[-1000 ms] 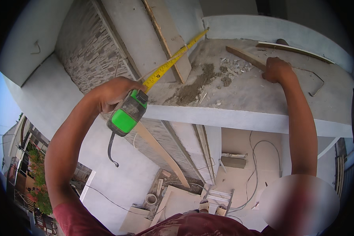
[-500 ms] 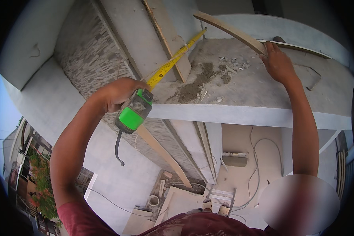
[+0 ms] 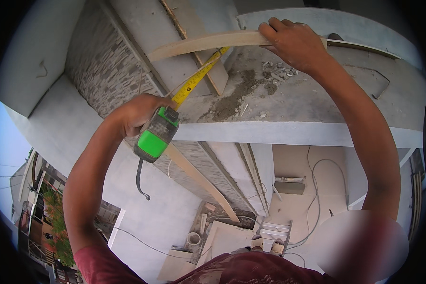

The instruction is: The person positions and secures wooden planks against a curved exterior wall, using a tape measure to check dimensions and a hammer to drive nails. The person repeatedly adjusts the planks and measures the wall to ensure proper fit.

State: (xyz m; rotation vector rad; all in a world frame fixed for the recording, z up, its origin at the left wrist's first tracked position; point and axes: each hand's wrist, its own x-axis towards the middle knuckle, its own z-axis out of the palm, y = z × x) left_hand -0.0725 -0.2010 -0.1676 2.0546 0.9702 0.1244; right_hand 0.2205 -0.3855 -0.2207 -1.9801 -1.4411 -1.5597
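My left hand (image 3: 139, 113) is closed around a green and black tape measure (image 3: 151, 142) with a dangling wrist strap. From its case the yellow blade (image 3: 194, 83) runs out over the concrete ledge (image 3: 288, 104) toward the wall at the back. My right hand (image 3: 296, 45), raised above the ledge, is closed on a flat wooden strip (image 3: 208, 41). The strip points left and crosses over the blade, hiding part of it; its far-left end hangs in front of the wall boards. Below the tape case, a long wooden strip (image 3: 203, 184) slants down toward the floor.
Wet mortar (image 3: 234, 97) and rubble (image 3: 279, 71) lie on the ledge, near a bent wire (image 3: 381, 83). A thin batten (image 3: 364, 48) rests by the back wall. Far below, my feet stand on a ladder (image 3: 274, 232); a bucket (image 3: 193, 238) and cables (image 3: 312, 203) are on the floor.
My right hand has moved left and up, carrying the wooden strip across the tape blade. The strip now lies more level. My left hand and the tape measure have barely shifted.
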